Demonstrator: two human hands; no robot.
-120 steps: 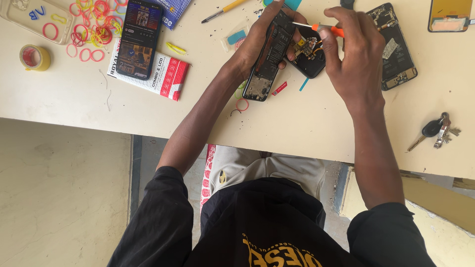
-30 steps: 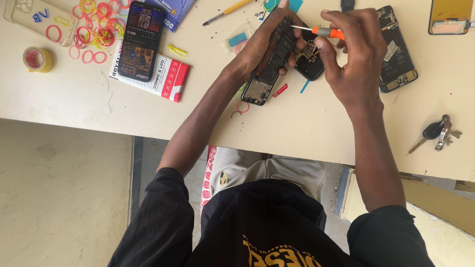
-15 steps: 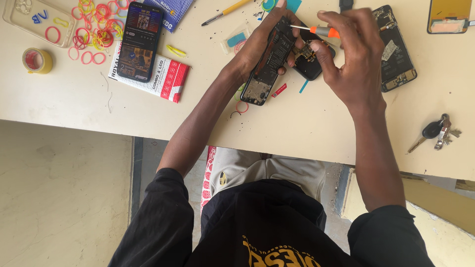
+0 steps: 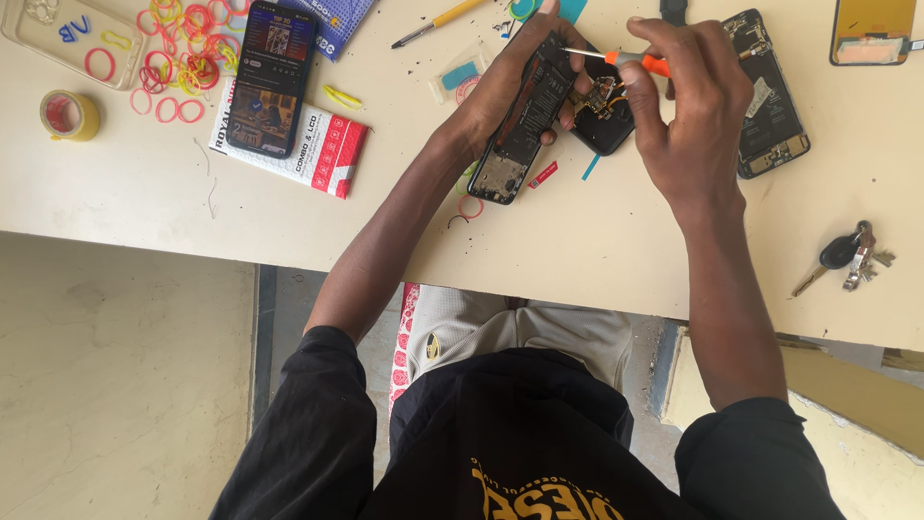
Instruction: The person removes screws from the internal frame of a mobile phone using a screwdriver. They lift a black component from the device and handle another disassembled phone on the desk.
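My left hand [image 4: 510, 82] grips an opened black phone [image 4: 521, 130], its inner boards showing, tilted above the cream table [image 4: 577, 250]. My right hand [image 4: 688, 106] pinches a small screwdriver with an orange handle [image 4: 635, 61], and its thin metal tip points left at the upper part of the opened phone. Under my hands lies a dark phone part with a small circuit board [image 4: 604, 111].
A second opened phone [image 4: 770, 91] lies to the right, keys [image 4: 847, 258] near the table edge. At the left are a lit phone [image 4: 271, 77] on a red and white packet, coloured rubber bands [image 4: 178, 48], a yellow tape roll [image 4: 65, 114], and a pen [image 4: 438, 21].
Both hands and the opened phone have shifted slightly up the table. The screwdriver stays at the phone's upper end.
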